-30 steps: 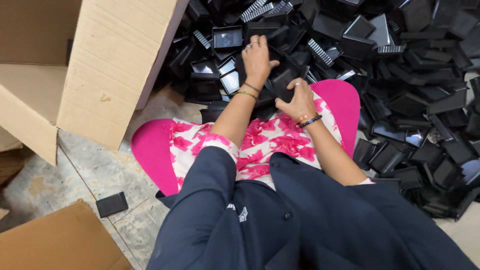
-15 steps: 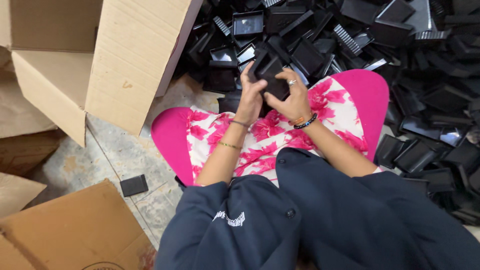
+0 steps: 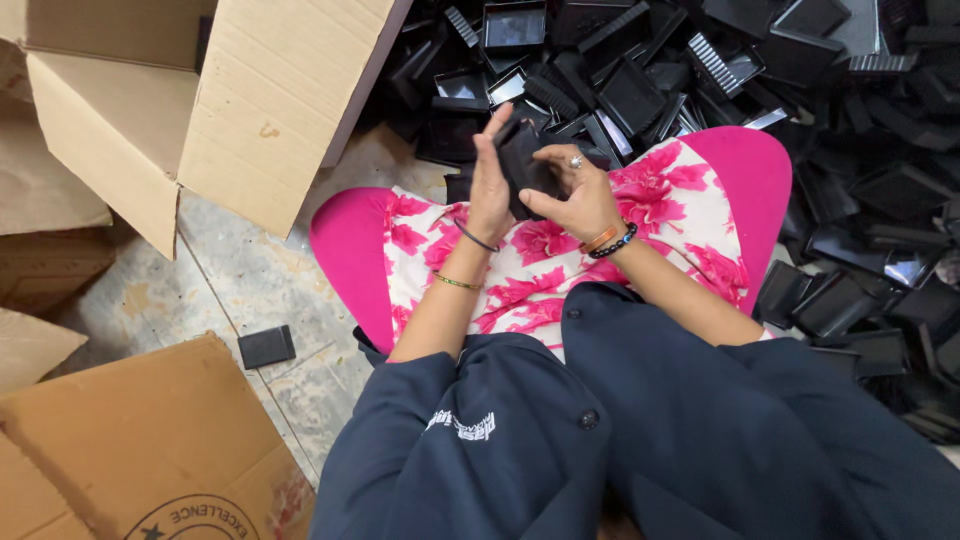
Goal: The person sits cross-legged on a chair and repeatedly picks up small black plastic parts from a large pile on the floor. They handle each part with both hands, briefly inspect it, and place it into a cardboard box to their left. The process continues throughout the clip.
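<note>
Boxes first: open cardboard box (image 3: 250,100) top left, tipped with its mouth toward the pile, flattened carton (image 3: 120,450) bottom left. One stray black piece (image 3: 266,346) lies alone on the floor (image 3: 240,280) between them, well apart from the hands.

Left hand (image 3: 490,185) stands upright, palm against the black part (image 3: 525,165), fingers up along its left side. Right hand (image 3: 572,190) grips the same part from the right, thumb across its lower face. So both hands are together, clamped on the one part, held above the pink floral lap (image 3: 660,230). My read: raised and turned toward the face to check or fit it, left hand acting as a backstop.

Pile of black trays (image 3: 800,120) fills the top and right, within easy arm's reach.

Versus a second ago: hands were down in the pile, apart. Half a second ago they had a part just lifted. Now it's pulled in closer and turned more upright.
</note>
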A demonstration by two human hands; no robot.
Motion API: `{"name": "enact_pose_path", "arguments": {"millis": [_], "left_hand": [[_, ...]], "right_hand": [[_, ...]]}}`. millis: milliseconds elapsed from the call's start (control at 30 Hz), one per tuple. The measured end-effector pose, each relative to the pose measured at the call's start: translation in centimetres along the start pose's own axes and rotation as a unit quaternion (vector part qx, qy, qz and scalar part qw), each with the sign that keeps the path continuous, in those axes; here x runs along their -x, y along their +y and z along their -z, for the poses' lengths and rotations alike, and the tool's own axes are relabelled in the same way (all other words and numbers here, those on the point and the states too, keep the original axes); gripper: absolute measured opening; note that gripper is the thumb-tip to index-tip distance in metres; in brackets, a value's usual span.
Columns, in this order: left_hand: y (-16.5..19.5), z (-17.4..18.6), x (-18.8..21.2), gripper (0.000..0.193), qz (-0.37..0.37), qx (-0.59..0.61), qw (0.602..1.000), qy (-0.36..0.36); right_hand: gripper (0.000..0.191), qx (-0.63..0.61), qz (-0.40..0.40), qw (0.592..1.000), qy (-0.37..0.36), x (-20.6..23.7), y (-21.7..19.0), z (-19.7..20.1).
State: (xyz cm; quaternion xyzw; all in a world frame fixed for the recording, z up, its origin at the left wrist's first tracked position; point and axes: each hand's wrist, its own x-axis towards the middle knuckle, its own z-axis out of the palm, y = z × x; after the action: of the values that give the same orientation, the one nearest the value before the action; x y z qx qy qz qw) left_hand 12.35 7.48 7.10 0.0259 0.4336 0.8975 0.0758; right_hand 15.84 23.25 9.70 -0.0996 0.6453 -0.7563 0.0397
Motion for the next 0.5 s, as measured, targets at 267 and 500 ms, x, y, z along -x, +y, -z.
{"name": "enact_pose_path", "arguments": {"millis": [267,500], "left_hand": [[1.1,-1.5,2.1,0.078,-0.061,-0.065,0.996,0.025],[3.8,-0.5,4.1,0.062,-0.044,-0.101,0.993,0.049]], "right_hand": [[0.056,0.023,0.060,0.997,-0.052,0.5,0.0,-1.2],[0.051,-0.163,-0.108,0.979,-0.051,-0.2,2.0,0.3]]}}
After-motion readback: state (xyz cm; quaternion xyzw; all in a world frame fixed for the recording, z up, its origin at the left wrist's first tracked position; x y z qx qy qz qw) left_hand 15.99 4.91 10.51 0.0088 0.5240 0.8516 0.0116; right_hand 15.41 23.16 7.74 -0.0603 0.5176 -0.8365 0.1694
